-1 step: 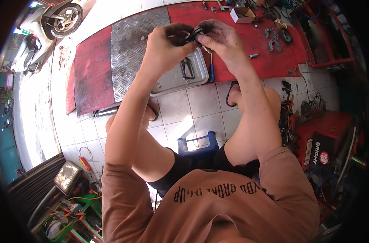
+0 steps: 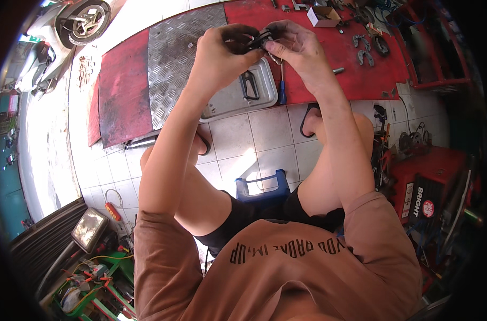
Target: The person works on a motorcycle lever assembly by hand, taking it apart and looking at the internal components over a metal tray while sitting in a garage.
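Observation:
My left hand (image 2: 225,53) and my right hand (image 2: 294,48) are raised together over the work surface, fingers curled round a small black mechanical part (image 2: 259,40); its exact shape is too small to tell. Below them is a grey metal tray (image 2: 217,109) with black-handled pliers or a similar tool (image 2: 250,85) in it. A screwdriver with a blue handle (image 2: 282,91) lies just right of the tray.
The red mat (image 2: 385,83) carries a cardboard box (image 2: 323,16) and assorted metal parts (image 2: 364,51), beside a checker plate (image 2: 166,64). A scooter (image 2: 51,37) stands upper left, a blue stool (image 2: 259,198) below me, a red machine (image 2: 425,166) right, cluttered tools (image 2: 94,283) lower left.
Both my hands and the black part sit slightly higher in the picture, as does the surrounding scene; the grip looks much the same.

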Action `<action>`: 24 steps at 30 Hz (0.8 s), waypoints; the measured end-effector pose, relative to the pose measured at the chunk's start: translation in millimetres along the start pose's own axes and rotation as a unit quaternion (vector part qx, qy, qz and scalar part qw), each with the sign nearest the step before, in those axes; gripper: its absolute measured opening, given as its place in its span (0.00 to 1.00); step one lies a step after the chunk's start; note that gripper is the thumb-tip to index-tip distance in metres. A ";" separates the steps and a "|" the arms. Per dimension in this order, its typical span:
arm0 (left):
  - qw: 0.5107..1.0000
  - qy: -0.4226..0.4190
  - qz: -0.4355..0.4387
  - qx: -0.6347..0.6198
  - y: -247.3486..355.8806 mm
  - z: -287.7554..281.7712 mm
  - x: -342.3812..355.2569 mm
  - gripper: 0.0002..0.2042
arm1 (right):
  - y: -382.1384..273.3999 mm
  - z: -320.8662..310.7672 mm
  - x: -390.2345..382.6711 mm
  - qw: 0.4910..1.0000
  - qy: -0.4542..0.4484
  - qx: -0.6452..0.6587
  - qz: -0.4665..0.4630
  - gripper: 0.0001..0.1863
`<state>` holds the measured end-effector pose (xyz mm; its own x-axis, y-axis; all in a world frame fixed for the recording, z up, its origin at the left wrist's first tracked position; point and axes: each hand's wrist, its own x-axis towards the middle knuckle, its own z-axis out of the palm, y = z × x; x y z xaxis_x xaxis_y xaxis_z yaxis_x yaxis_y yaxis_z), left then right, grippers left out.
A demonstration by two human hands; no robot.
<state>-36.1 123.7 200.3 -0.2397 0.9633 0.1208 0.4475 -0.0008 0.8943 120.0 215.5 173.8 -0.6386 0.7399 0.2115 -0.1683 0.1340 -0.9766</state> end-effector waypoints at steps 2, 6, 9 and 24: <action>1.000 -0.005 0.018 -0.018 -4.9 0.9 3.6 0.14 | -2.5 -3.7 0.6 1.000 -0.006 -0.001 0.006 0.13; 0.999 -0.005 0.032 -0.020 -5.0 4.8 5.2 0.15 | 0.8 -9.5 1.1 1.000 -0.010 -0.017 -0.017 0.13; 0.999 -0.008 0.033 -0.036 -13.2 7.2 8.0 0.16 | 3.7 -11.1 3.8 0.999 -0.014 -0.024 -0.017 0.15; 0.979 0.115 0.164 0.029 -5.6 15.6 7.2 0.15 | -5.0 -8.4 1.5 0.977 0.013 -0.164 -0.133 0.20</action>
<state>-26.8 134.9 189.5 -0.2594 0.8276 0.4978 0.5801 -0.2786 0.7654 126.2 221.5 178.7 -0.5850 0.6663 0.4624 -0.0734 0.5243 -0.8484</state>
